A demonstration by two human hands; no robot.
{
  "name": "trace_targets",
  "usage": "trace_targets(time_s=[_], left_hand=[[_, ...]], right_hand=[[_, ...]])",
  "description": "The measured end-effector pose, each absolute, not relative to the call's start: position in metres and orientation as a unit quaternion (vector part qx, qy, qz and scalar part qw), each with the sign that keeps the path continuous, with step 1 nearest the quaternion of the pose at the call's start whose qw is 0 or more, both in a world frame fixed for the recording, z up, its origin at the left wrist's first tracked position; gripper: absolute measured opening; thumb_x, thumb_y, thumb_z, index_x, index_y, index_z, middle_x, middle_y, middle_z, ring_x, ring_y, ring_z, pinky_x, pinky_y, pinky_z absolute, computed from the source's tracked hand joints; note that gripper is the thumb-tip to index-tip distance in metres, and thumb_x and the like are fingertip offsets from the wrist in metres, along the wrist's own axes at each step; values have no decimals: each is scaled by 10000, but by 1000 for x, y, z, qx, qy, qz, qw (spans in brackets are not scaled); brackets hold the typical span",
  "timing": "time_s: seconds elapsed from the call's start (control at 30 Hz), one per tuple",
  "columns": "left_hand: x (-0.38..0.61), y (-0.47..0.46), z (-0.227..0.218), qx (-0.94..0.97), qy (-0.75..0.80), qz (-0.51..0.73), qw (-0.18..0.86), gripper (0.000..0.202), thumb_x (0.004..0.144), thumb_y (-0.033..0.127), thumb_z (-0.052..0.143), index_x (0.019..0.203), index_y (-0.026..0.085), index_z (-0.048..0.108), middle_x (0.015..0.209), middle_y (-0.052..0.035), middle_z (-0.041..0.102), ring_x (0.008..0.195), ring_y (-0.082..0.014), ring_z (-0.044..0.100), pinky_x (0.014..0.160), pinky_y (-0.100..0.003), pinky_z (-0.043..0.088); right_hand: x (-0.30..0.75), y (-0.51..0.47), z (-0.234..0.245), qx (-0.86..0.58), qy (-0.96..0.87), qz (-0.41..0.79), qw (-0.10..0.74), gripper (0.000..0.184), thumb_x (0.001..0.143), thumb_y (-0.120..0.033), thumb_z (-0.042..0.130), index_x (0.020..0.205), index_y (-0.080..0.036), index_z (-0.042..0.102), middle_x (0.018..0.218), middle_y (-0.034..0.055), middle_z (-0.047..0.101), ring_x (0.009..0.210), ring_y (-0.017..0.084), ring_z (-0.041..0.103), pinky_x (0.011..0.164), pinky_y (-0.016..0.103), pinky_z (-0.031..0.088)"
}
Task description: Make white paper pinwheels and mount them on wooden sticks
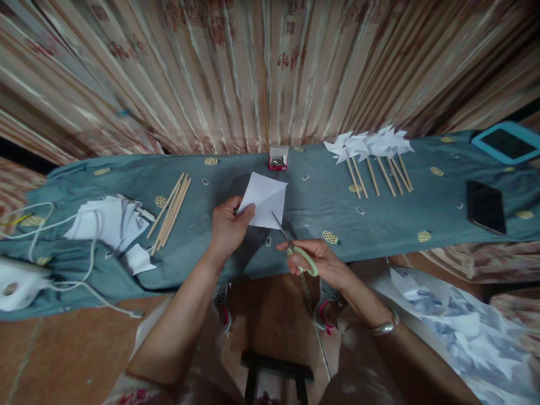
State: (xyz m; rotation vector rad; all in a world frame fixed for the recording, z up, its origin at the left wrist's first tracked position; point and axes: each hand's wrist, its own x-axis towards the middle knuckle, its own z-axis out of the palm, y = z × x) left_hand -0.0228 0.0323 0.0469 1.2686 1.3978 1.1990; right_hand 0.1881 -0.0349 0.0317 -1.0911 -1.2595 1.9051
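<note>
My left hand [229,224] pinches the left corner of a white square of paper [265,199], holding it up over the blue-grey cloth-covered table [320,208]. My right hand [320,261] grips green-handled scissors [295,250], fingers through the loops. The blades point up and left, with their tip at the paper's lower edge.
Wooden sticks [171,212] and a heap of white paper pieces [110,224] lie at left, by white cables and a white device [17,284]. A small red box of pins [278,159] sits at the back. Finished paper pinwheels [371,152], a phone [486,207] and a tablet [508,143] lie at right.
</note>
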Motion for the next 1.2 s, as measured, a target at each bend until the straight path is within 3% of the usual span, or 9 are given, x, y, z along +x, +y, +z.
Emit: trace_targets(time_s=[1.0,1.2], left_hand=[[-19,30,42,489,556,476,475,209,670,367,698,698,165,654,603,18,563,543,-118,457,500,-227,342],[-19,30,42,478,551,479,488,230,672,363,706,767,154,697,622,17,593,547,-118,475,506,-227,359]], right_hand=[[186,-33,32,-423,-453,721,310,502,680,-536,821,1008,-163,750,590,-37,636,489,62,547,499,205,474],[187,-34,29,-423,-458,718,310,469,697,-504,822,1012,-163,753,588,-34,637,488,61,549,485,198,465]])
